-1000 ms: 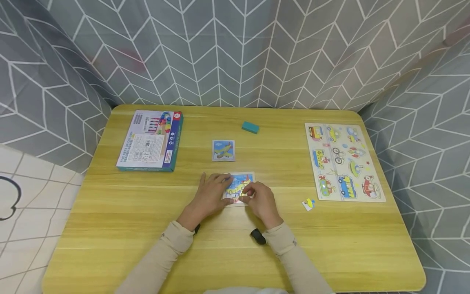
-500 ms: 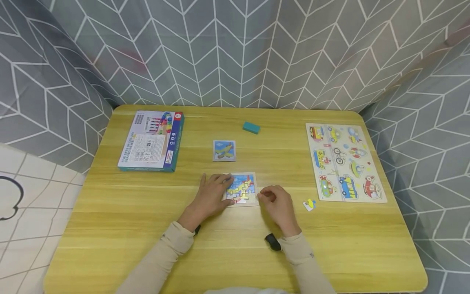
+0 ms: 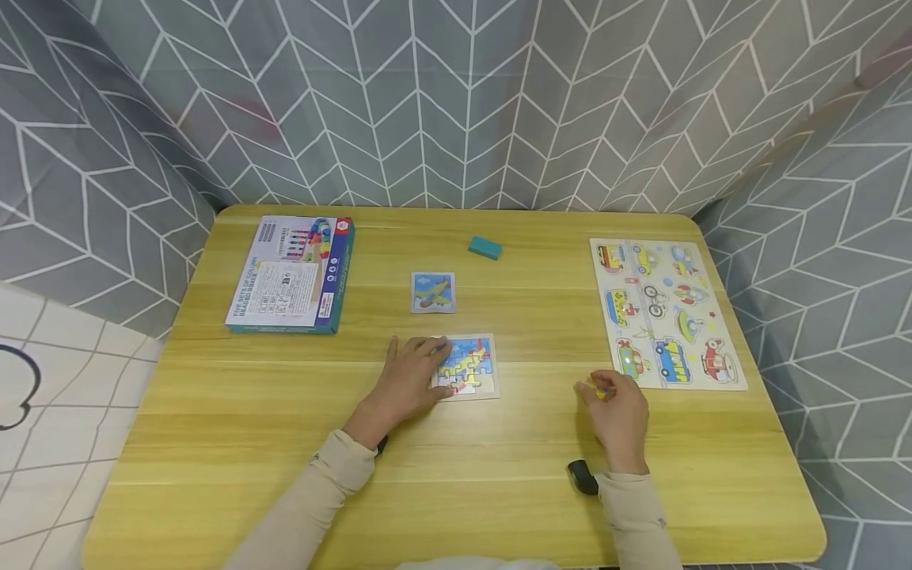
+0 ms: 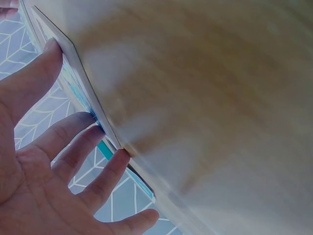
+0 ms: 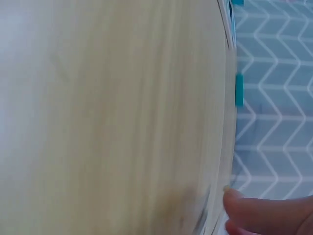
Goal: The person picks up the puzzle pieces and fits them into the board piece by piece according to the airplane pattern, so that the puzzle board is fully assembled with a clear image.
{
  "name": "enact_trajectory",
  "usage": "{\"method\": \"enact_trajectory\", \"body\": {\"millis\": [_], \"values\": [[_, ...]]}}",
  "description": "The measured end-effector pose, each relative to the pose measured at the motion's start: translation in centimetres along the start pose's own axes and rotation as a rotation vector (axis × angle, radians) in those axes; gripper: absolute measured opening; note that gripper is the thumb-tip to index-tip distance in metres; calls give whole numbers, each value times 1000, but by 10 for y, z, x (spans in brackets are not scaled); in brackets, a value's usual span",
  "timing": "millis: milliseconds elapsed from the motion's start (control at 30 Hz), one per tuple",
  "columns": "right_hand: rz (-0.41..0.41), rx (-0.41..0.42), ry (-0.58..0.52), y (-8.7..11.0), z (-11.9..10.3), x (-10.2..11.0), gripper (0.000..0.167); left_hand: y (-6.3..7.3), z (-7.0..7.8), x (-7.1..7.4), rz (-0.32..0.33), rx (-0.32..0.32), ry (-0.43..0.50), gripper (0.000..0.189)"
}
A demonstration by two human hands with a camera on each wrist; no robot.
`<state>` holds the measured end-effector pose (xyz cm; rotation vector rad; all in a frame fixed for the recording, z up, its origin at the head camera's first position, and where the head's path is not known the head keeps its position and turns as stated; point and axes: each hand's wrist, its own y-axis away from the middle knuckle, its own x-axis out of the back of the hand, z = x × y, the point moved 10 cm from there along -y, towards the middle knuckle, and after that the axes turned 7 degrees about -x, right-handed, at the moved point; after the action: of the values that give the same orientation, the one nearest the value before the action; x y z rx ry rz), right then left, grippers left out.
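My left hand (image 3: 409, 380) rests on the left edge of a small jigsaw puzzle (image 3: 476, 364) with a yellow plane on blue, in a pale tray. In the left wrist view, the thumb and several fingertips touch the edge of that tray (image 4: 80, 68), fingers spread. Well to the right, my right hand (image 3: 618, 412) is over a loose yellow and blue puzzle piece (image 3: 602, 392), thumb and forefinger apart on either side of it. The hand partly covers the piece. Only the right thumb (image 5: 254, 213) and a bit of finger show in the right wrist view.
Behind the puzzle lies a plane picture card (image 3: 433, 293), with a teal block (image 3: 485, 248) farther back. A boxed toy set (image 3: 292, 273) lies at the left. A vehicle picture board (image 3: 666, 317) is at the right, just beyond my right hand. Patterned curtains surround the table (image 3: 499, 491).
My right hand has left the puzzle and travelled right to the loose piece, now partly covering it. My left hand stays on the puzzle's edge.
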<state>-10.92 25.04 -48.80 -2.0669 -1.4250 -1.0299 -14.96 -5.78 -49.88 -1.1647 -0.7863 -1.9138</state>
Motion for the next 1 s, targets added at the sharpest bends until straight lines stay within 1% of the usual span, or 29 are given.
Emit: {"method": "enact_trajectory", "body": {"millis": [100, 200, 267, 367, 633, 733, 900, 1000], "values": [[9, -41, 60, 1, 13, 10, 30, 0, 0, 0, 1, -3, 1, 71], [5, -79, 93, 1, 23, 16, 35, -1, 0, 0, 3, -9, -1, 72], [-2, -91, 96, 1, 27, 17, 36, -1, 1, 0, 4, -12, -5, 72], [-23, -87, 86, 0, 28, 16, 35, -1, 1, 1, 8, -15, -7, 72], [-203, -68, 52, -4, 21, 0, 34, -2, 0, 2, 15, -15, 0, 71], [-235, -67, 46, -4, 16, -4, 34, -2, 0, 2, 15, -16, 0, 71], [-292, -79, -13, -1, 7, -14, 31, -2, 0, 2, 12, -12, 7, 72], [-300, -47, -49, 0, -1, -21, 26, -2, -1, 1, 4, -5, 9, 73]]}}
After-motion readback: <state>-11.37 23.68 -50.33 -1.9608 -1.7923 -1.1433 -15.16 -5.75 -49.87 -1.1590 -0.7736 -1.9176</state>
